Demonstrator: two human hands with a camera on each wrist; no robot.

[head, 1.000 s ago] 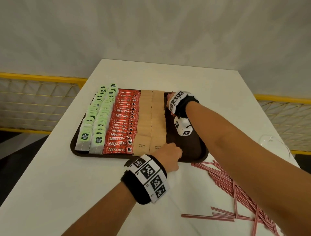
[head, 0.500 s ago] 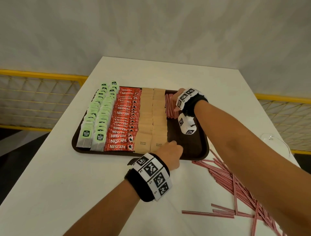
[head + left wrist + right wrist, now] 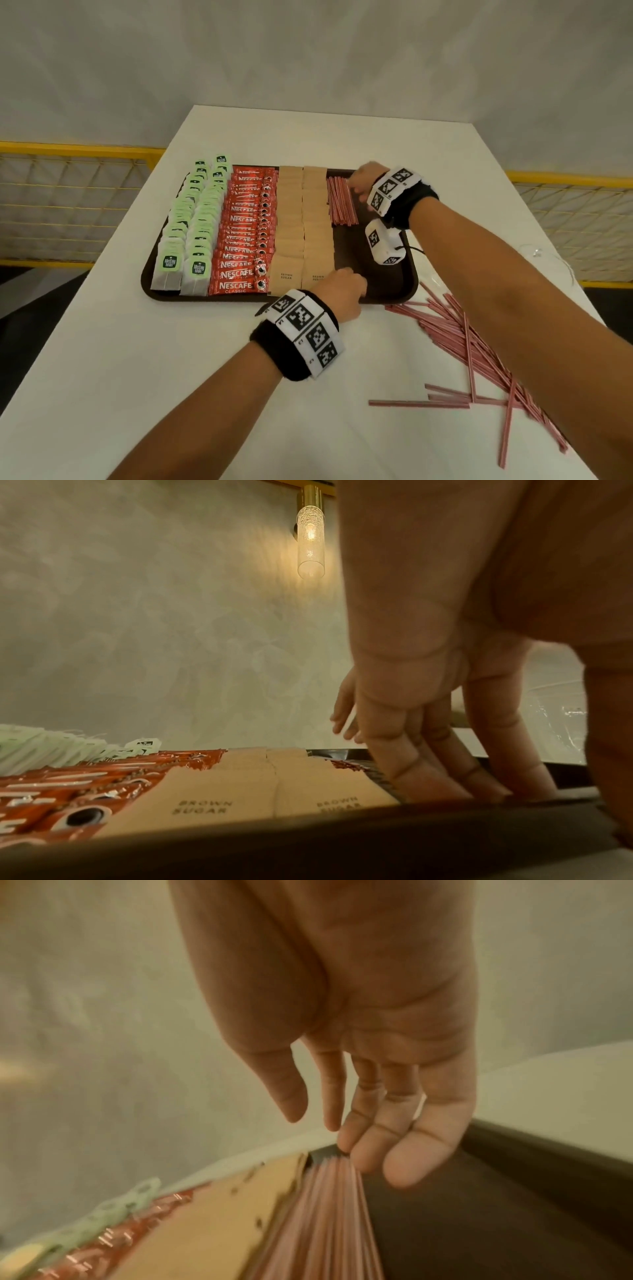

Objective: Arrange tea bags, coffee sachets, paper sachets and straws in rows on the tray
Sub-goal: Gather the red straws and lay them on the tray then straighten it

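A dark brown tray holds rows of green tea bags, red coffee sachets and brown paper sachets. A short row of red-and-white straws lies at the far end, right of the paper sachets. My right hand hovers over the straws' far ends; its fingers hang straight and touch the straws. My left hand is at the near rim, straight fingers pressing the tray floor beside the brown sugar sachets.
Many loose straws lie scattered on the white table right of and nearer than the tray. A clear glass object stands at the right edge. Yellow mesh railings flank the table. The tray's right part is bare.
My right hand has drawn back toward the tray's far edge, uncovering the row of straws it was over. My left hand stays at the near rim.
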